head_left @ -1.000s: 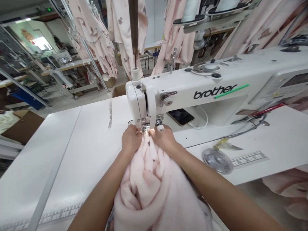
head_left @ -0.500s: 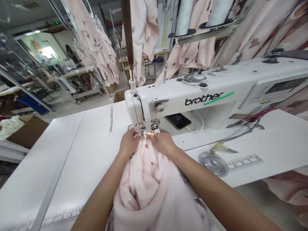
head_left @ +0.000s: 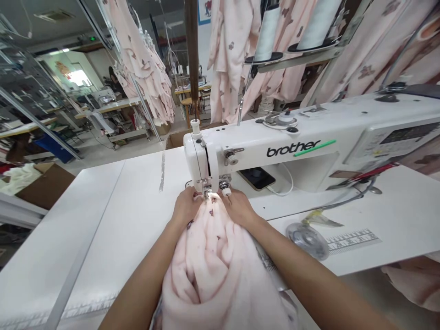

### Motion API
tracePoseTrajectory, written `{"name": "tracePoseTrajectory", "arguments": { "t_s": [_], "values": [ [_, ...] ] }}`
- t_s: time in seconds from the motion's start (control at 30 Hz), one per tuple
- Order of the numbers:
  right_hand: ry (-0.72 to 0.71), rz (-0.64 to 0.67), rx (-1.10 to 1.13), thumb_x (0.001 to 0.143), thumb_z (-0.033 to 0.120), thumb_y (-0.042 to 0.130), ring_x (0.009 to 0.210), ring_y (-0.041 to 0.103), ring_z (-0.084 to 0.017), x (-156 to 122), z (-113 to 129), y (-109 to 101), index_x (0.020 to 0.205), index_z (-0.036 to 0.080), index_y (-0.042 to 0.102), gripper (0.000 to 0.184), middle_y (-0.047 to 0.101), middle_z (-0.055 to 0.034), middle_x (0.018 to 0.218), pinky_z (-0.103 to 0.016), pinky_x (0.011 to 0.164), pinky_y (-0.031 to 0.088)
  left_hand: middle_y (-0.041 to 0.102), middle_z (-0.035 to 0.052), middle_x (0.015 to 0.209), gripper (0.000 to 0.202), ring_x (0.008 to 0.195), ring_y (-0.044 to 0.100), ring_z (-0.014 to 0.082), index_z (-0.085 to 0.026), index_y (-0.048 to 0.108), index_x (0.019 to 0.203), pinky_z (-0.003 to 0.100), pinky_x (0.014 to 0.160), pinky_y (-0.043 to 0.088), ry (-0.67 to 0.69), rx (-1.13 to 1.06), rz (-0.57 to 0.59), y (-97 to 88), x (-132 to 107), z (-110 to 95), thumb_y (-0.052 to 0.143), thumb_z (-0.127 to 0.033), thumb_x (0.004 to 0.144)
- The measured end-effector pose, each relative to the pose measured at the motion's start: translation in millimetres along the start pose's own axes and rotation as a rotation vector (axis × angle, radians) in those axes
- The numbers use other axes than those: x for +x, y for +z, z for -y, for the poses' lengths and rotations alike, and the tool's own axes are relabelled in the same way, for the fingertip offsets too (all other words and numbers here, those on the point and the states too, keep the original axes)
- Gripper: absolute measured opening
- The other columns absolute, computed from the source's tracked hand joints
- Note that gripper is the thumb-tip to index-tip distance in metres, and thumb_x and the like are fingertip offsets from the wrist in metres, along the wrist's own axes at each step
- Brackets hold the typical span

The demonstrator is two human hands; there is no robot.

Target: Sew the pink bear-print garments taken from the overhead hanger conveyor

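A white Brother sewing machine (head_left: 275,137) stands in front of me. Under its presser foot (head_left: 206,194) runs pale pink fleece fabric (head_left: 209,279) with small brown prints, bunched in folds down toward my body. My left hand (head_left: 185,204) grips the fleece just left of the foot, fingertips partly behind the needle area. On the other side, my right hand (head_left: 238,207) holds the fabric close to the foot, its fingertips partly hidden by the machine's head. Light falls on the fabric edge between the two hands.
A phone (head_left: 257,178) on a white cable lies under the machine arm. To the right are a clear round dish (head_left: 307,241), thread snips (head_left: 323,217) and a measuring tape strip (head_left: 354,240). Thread cones (head_left: 268,34) and hanging pink garments (head_left: 233,59) rise behind. A cardboard box (head_left: 48,185) sits left.
My right hand has slid slightly right and back from the needle, uncovering the fabric edge by the foot. My left hand stays beside the foot. The whole view has shifted a little.
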State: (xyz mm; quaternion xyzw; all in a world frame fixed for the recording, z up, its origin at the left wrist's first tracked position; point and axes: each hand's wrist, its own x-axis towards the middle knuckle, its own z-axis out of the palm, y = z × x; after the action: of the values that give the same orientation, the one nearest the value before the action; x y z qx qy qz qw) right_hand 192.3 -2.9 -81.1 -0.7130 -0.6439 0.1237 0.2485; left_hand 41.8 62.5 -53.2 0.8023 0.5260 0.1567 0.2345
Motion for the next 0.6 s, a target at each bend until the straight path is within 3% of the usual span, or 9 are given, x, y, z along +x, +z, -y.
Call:
{"name": "tracePoseTrajectory", "arguments": {
  "t_s": [0.6],
  "values": [
    [-0.034,-0.037,0.15,0.099,0.024,0.029,0.082,0.06,-0.023,-1.3,-2.6,0.8,0.096,0.013,0.055,0.029,0.065,-0.0091,0.085,-0.026,0.068,0.039,0.061,0.0005,0.07,0.013,0.069,0.056,0.0153,-0.015,0.059,0.071,0.024,0.059,0.037,0.025,-0.066,0.104,-5.5,1.3,3.3,0.047,-0.021,0.075]
  ]
}}
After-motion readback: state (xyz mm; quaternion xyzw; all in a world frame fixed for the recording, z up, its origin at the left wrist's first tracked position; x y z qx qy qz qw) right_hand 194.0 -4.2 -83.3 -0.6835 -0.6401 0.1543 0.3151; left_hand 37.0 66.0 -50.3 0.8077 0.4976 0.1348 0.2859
